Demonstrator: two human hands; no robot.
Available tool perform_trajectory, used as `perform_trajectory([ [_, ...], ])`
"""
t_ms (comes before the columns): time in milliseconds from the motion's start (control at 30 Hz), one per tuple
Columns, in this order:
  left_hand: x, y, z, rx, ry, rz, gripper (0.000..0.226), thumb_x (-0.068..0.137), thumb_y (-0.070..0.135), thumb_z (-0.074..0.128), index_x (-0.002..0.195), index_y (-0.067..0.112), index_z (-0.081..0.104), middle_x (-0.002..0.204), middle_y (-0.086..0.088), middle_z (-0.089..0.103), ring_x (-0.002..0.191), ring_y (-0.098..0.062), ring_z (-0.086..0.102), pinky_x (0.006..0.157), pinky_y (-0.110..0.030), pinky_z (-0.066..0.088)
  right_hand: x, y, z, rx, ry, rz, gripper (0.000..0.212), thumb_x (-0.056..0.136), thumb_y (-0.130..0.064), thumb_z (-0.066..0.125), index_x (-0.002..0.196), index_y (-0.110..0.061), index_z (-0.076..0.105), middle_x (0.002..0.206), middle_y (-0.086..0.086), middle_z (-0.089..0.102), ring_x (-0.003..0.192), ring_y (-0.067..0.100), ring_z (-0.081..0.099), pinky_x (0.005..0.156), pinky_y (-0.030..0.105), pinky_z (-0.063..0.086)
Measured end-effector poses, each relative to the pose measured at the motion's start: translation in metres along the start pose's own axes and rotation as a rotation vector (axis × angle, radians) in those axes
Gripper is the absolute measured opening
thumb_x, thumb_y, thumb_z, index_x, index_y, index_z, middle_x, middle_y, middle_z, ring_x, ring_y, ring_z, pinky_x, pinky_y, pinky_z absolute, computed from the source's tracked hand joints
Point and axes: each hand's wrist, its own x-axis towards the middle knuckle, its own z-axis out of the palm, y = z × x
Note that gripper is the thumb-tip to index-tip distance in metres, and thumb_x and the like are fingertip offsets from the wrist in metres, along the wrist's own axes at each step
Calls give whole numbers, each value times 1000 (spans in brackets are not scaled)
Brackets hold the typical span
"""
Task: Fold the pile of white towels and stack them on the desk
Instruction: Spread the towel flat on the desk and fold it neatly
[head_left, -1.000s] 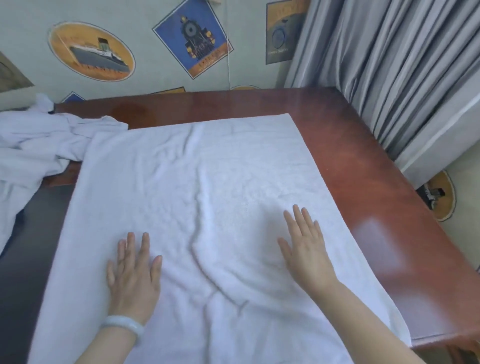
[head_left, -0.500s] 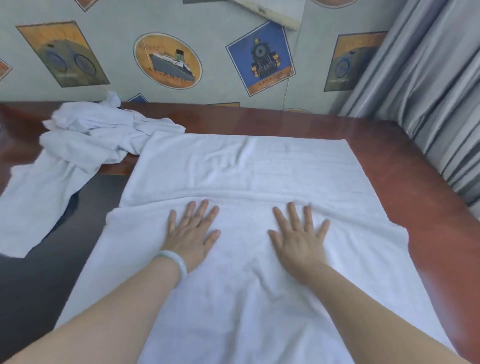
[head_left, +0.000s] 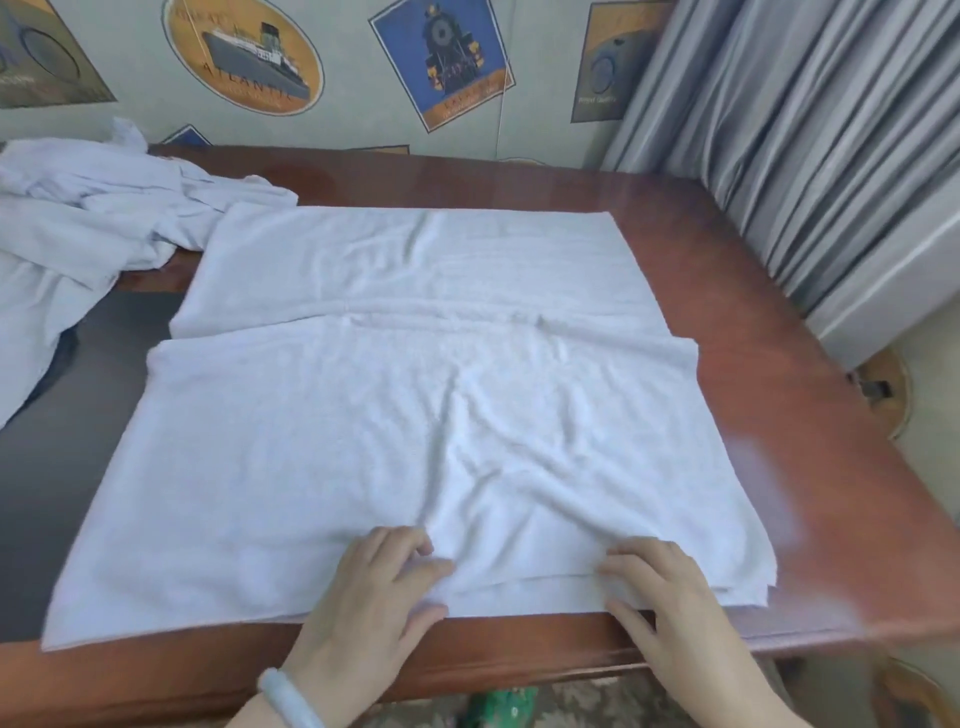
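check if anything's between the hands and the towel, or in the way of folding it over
Nothing visible does. The left hand and the right hand both grip the towel at its near edge. Its far half lies bare; the pile of unfolded towels sits off to the far left on the desk.

Large white terry towel (head_left: 415, 415) lies on reddish-brown wooden desk (head_left: 779, 415), mid-frame, near half folded over far half. Left hand (head_left: 374, 587), bottom centre, grips the towel's near edge, fingers on top, thumb under. Right hand (head_left: 660, 592), bottom right, pinches the same edge. Pale bangle (head_left: 285, 696) on left wrist. Crumpled pile of white towels (head_left: 93, 208) upper left. Grey pleated curtain (head_left: 805, 130) upper right.
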Motion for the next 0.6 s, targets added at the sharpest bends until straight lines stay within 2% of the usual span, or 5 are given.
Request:
perform_trajectory([
  [100,4,4,1,99,64,71,21,84,34,51,92,27,69,93,12,55,84,-11,47,74,-26,33,-9,0,4,5,68,81,34,73,-3,83,98,-20,67,106,-13,56,96,7,48,85,23,39],
  [200,6,2,1,158,80,104,21,83,20,49,85,25,68,88,11,58,80,-11,45,72,-26,34,-3,-7,4,21,106,136,30,78,-4,80,101,-18,68,102,-14,54,93,7,48,83,20,39],
  [367,10,12,-23,-35,148,16,18,95,24,45,89,24,62,87,16,54,81,-4,49,78,-16,39,12,-19,3,-121,172,89,23,74,-6,83,86,-18,67,90,-8,56,80,19,51,69,31,42],
  [500,2,18,-42,-43,165,41,24,98,25,42,86,21,62,87,14,54,81,-5,48,77,-18,39,7,-30,-12,-182,306,2,9,86,-11,66,80,-17,63,83,-7,58,75,20,50,70,34,35],
  [600,-11,6,-33,60,42,102,22,97,26,42,83,25,59,87,15,51,78,-7,48,74,-24,37,-7,-29,-3,-208,214,-59,14,90,-19,56,77,-18,60,84,-8,53,73,20,46,68,34,36],
])
